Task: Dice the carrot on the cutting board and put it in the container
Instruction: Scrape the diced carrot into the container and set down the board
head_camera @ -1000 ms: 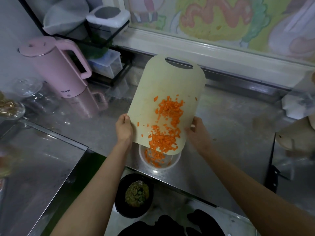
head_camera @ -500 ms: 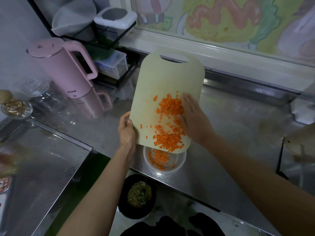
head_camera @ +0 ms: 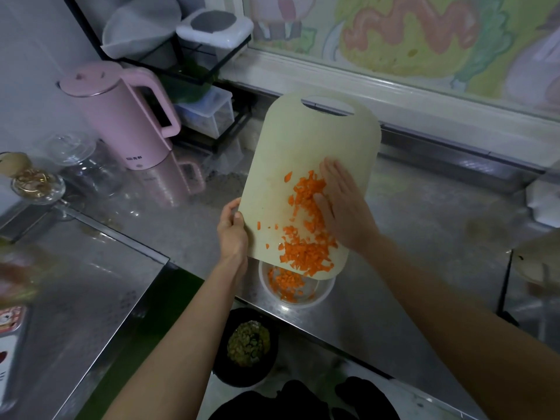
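Note:
A pale cutting board [head_camera: 303, 153] is tilted, its lower end over a clear round container [head_camera: 318, 294] on the steel counter. My left hand [head_camera: 232, 234] grips the board's left edge. My right hand [head_camera: 345, 207] lies flat on the board with straight fingers against the diced carrot [head_camera: 306, 234]. The orange pieces are heaped at the board's lower end. More carrot pieces [head_camera: 285, 281] lie inside the container, which the board partly hides.
A pink kettle [head_camera: 121, 116] stands at the left, with a black rack of plastic boxes [head_camera: 209, 113] behind it. Glass jars [head_camera: 39, 183] sit at the far left. A black bowl of green bits [head_camera: 247, 347] sits below the counter's front edge.
My right hand left the board's right edge and came onto its face, sliding down against the carrot. The pieces have shifted toward the lower end, and more lie in the container.

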